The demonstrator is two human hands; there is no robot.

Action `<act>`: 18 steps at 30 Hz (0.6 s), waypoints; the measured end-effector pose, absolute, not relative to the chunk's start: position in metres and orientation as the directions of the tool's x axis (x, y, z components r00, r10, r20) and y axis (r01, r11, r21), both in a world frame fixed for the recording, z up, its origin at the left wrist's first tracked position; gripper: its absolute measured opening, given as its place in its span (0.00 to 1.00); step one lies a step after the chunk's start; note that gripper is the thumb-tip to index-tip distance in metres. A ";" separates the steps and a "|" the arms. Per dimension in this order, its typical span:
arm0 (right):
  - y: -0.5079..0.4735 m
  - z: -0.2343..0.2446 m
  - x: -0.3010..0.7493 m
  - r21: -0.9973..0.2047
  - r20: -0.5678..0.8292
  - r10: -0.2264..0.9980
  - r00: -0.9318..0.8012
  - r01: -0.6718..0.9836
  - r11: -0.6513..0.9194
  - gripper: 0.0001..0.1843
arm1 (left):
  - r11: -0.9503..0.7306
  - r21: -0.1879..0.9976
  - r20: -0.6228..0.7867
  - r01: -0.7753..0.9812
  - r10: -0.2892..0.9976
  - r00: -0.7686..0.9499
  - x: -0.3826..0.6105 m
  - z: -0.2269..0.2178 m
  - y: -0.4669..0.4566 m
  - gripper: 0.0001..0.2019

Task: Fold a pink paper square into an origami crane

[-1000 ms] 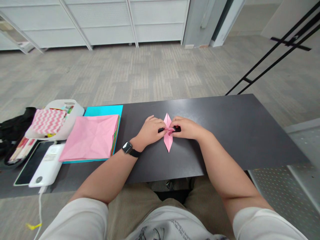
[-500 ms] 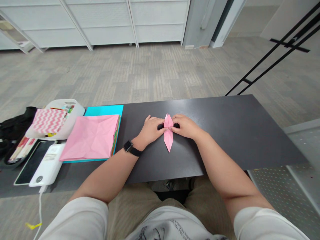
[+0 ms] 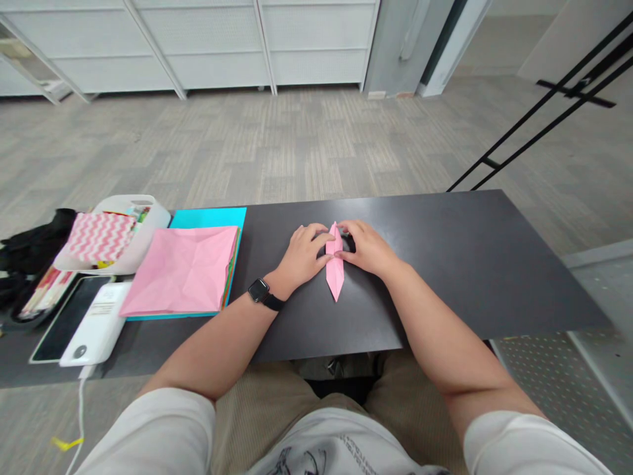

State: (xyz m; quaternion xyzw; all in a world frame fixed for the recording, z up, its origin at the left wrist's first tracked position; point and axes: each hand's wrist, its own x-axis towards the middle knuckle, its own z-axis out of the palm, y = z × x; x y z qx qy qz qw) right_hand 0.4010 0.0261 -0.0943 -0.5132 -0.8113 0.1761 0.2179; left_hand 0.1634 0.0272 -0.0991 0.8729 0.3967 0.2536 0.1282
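A narrow folded pink paper [image 3: 335,274] lies on the dark table [image 3: 469,264], its long point toward me. My left hand [image 3: 302,254] presses its upper left side, fingers curled onto the paper. Against the upper right side rests my right hand [image 3: 366,247], with its fingertips pinching the fold near the top. A black watch [image 3: 259,291] is on my left wrist. The upper part of the paper is partly hidden between my fingers.
At the left lies a stack of coloured sheets [image 3: 184,270] with a creased pink one on top and a cyan sheet [image 3: 208,218] under it. Further left are a white tray [image 3: 121,231] with patterned paper, a phone [image 3: 62,320] and a white power bank [image 3: 96,326].
Both hands have slid from the middle of the pink paper up to its far tip, and the paper looks narrower there now.
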 end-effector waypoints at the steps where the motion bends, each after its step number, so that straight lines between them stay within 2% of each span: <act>1: 0.026 -0.094 0.401 -0.495 0.176 0.905 -0.388 0.759 0.422 0.31 | -0.665 0.403 0.343 0.629 0.746 0.571 0.163 -0.099 0.027 0.14; 3: 0.026 -0.095 0.402 -0.464 0.180 0.894 -0.411 0.766 0.445 0.23 | -0.682 0.368 0.332 0.632 0.731 0.596 0.164 -0.100 0.026 0.09; 6: 0.027 -0.096 0.403 -0.428 0.177 0.885 -0.431 0.776 0.463 0.17 | -0.687 0.368 0.295 0.627 0.726 0.622 0.165 -0.099 0.026 0.10; 14: 0.027 -0.097 0.403 -0.411 0.157 0.891 -0.425 0.793 0.450 0.20 | -0.669 0.401 0.213 0.626 0.732 0.647 0.166 -0.093 0.027 0.15; 18: 0.025 -0.093 0.400 -0.411 0.131 0.910 -0.393 0.814 0.410 0.22 | -0.662 0.414 0.210 0.625 0.737 0.642 0.165 -0.096 0.028 0.15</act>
